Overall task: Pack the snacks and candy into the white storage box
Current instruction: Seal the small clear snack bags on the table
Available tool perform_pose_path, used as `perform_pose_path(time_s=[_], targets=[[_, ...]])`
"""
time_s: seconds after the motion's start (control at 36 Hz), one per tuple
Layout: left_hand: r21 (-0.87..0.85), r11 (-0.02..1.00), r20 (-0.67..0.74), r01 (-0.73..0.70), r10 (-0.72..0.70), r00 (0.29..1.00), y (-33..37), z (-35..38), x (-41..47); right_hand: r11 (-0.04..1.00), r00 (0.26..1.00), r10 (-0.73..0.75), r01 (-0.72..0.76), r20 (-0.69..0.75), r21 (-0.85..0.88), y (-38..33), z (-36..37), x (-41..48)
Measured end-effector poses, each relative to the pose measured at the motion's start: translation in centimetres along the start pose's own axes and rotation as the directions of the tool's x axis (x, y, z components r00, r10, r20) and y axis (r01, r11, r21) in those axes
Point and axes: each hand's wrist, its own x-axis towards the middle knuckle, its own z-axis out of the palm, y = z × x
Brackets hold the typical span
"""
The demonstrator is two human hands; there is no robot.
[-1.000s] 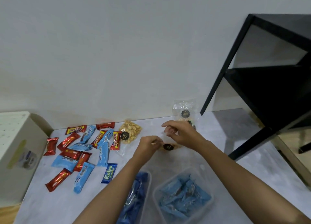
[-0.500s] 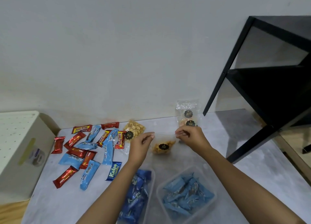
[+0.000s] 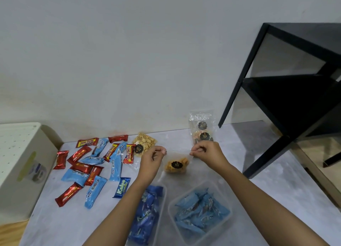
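1. My left hand and right hand each pinch a top corner of a clear snack bag, holding it stretched between them above the middle of the table.
2. The bag holds orange crackers and has a dark round sticker.
3. Red and blue candy bars lie scattered toward the table's left edge, beside the white box.
4. A peanut bag lies near the back edge; another clear bag leans against the wall.
5. Two clear tubs of blue wrappers sit at the near edge.
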Motion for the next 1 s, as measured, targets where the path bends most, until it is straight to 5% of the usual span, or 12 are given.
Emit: perform_pose_path(time_s=[0.42, 1.0], targets=[[0.156, 0.988, -0.002, 0.01, -0.01, 1.0, 0.8, 1.8, 0.3, 0.993, 0.988, 0.082, -0.069, 0.131, -0.1, -0.2, 0.1, -0.1], [0.121, 0.99, -0.048, 0.071, -0.065, 0.997, 0.6, 1.8, 0.7, 0.99, 0.976, 0.106, -0.086, 0.191, -0.11, -1.3, 0.8, 0.9]])
